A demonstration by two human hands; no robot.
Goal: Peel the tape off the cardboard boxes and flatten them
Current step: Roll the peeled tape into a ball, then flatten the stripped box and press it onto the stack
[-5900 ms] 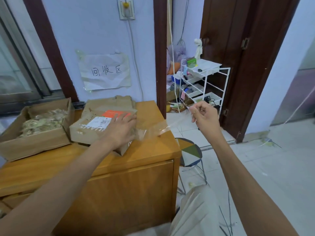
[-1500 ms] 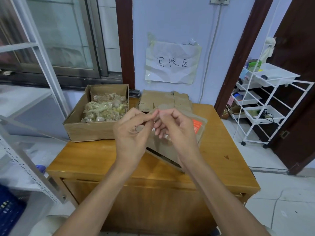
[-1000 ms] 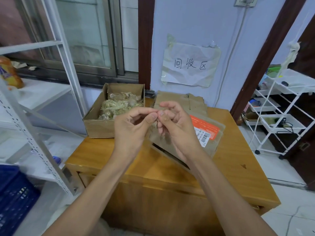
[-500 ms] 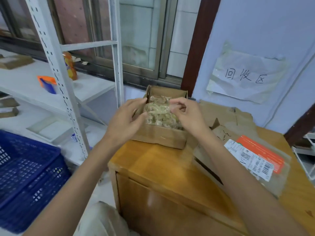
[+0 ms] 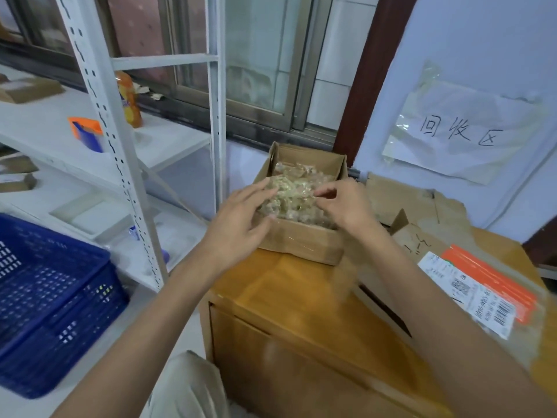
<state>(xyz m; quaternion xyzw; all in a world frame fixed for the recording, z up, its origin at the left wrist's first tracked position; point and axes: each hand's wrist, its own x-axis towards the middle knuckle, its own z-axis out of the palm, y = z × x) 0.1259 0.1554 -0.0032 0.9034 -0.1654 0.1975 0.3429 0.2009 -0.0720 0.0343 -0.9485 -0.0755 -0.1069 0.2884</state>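
The peeled tape (image 5: 297, 193) lies as a crumpled, glossy heap in the open cardboard box (image 5: 301, 242) at the cabinet's back left corner, and both your hands are over it. Your left hand (image 5: 238, 224) has its fingers spread and relaxed against the heap's near left side, gripping nothing. Your right hand (image 5: 346, 206) has its fingers curled at the heap's top; whether they pinch a strip, I cannot tell.

This looks like the discard step: a removed strip going onto the pile. Tape sticks to skin, so you may need to wipe your fingertips free against the heap.

Next comes the labelled box (image 5: 470, 285) along the cabinet's right edge, its orange and white label up. It appears partly collapsed, so check for leftover tape, then press it flat. Flattened cardboard (image 5: 401, 197) already lies along the back edge. The wooden cabinet (image 5: 301, 297) carries all of it.
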